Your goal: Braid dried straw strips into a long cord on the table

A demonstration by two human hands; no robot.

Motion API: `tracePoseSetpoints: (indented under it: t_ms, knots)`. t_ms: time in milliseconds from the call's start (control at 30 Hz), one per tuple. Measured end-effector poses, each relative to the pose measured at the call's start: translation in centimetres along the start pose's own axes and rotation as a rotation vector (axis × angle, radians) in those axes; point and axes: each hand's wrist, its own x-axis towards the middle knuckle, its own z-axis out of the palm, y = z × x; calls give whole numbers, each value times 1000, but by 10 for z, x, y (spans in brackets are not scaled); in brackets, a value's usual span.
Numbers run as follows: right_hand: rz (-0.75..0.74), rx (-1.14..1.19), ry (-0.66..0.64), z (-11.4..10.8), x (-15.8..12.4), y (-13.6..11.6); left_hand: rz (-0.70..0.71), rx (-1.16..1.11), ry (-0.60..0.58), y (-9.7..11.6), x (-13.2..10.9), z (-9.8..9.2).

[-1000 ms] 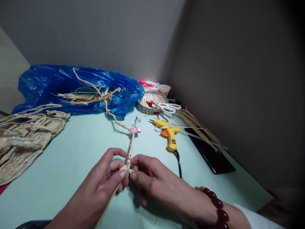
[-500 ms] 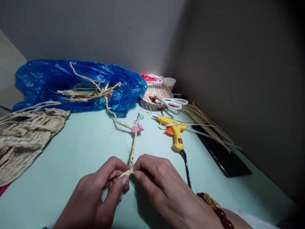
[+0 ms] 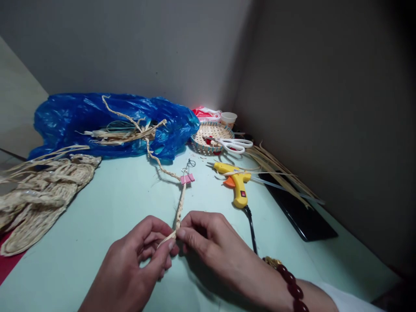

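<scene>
A thin plaited straw cord [image 3: 180, 207] runs from my hands up the pale green table [image 3: 107, 208] to a pink binder clip [image 3: 187, 178], then on toward the blue bag. My left hand [image 3: 136, 264] pinches the cord's near end between thumb and forefinger. My right hand [image 3: 208, 240] pinches the same spot from the right, its fingertips touching the left ones. A dark red bead bracelet [image 3: 292, 281] circles my right wrist.
A blue plastic bag [image 3: 97, 123] with loose straw on it lies at the back left, woven straw pieces [image 3: 35, 195] at the far left. A yellow glue gun [image 3: 237, 184] with its black cable, white scissors [image 3: 234, 145] on a small woven basket [image 3: 204, 132], straw strips and a black flat object [image 3: 299, 212] lie to the right, by the wall.
Both hands stay pinched on the cord's end, with only small finger shifts. The camera view has swayed slightly.
</scene>
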Motion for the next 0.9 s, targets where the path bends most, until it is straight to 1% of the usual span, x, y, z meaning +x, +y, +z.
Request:
tracePoseSetpoints:
  t_ms: [100, 167, 267, 333, 433, 500, 633, 700, 767, 800, 867, 900]
  knots:
    - [69, 111, 3, 2, 4, 0, 78, 144, 43, 1, -4, 0]
    - [96, 161, 11, 2, 4, 0, 96, 161, 28, 1, -4, -2]
    - [82, 192, 16, 1, 3, 1, 110, 148, -27, 0, 0, -7]
    - [63, 211, 12, 0, 2, 3, 130, 208, -41, 0, 3, -12]
    - [53, 238, -5, -1, 2, 4, 229, 351, -26, 2, 7, -19]
    - [49, 240, -12, -1, 3, 4, 303, 404, -22, 4, 9, -23]
    - [36, 244, -27, -3, 4, 5, 366, 454, -74, 7, 16, -29]
    - [32, 255, -34, -4, 5, 6, 362, 460, -125, 9, 20, -31]
    - [34, 264, -39, -4, 4, 6, 316, 446, -155, 13, 21, -32]
    - [37, 270, -42, -4, 4, 6, 285, 426, -152, 14, 20, -30]
    - [40, 270, -40, -2, 3, 5, 243, 377, -97, 17, 14, -25]
    - [41, 266, -33, -1, 3, 5, 252, 367, -50, 16, 10, -21]
